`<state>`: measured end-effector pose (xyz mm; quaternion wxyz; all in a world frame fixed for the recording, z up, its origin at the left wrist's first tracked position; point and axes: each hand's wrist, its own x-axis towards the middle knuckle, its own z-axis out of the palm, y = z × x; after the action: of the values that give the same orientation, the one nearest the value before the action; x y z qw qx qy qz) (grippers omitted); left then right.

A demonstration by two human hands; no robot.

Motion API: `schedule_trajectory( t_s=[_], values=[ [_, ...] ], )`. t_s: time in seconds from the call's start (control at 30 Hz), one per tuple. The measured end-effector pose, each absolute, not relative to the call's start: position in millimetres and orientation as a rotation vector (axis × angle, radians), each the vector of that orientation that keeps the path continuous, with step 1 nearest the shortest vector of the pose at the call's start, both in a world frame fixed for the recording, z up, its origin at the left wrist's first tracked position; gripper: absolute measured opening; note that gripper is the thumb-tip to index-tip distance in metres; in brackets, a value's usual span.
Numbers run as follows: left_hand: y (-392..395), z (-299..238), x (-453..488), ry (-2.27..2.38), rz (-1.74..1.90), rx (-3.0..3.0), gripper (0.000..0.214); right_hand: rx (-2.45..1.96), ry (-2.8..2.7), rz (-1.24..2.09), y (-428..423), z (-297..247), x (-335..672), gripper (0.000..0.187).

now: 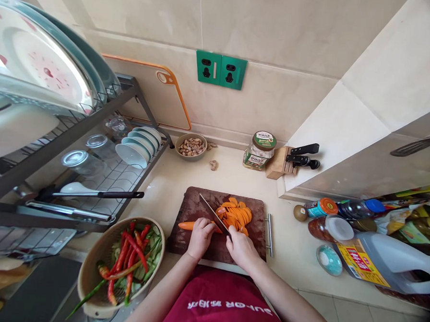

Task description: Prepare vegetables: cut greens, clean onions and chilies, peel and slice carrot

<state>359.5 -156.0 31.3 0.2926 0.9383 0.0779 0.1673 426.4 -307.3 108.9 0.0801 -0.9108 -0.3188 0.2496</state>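
A dark brown cutting board (198, 206) lies on the counter in front of me. My left hand (199, 237) presses down on a whole carrot (187, 225) lying across the board, fingers curled over it. My right hand (240, 246) is closed round the handle of a knife (212, 213), whose blade angles up and left and meets the carrot's cut end. A pile of orange carrot slices (236, 214) sits just right of the blade.
A beige basket (86, 274) of red and green chillies stands at the lower left, under a dish rack (92, 174) with bowls and plates. A bowl of garlic (191, 147), a jar (259, 150), a knife block (279, 163) and several bottles (376, 246) ring the board.
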Motion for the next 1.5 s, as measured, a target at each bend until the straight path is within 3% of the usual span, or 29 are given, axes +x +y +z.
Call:
schedule_trajectory(
  t_s=[1.5],
  values=[
    [-150,33,355,0.337,0.426,2.538,0.015,-2.711,-1.036,0.791,-305,125,428,0.015]
  ],
)
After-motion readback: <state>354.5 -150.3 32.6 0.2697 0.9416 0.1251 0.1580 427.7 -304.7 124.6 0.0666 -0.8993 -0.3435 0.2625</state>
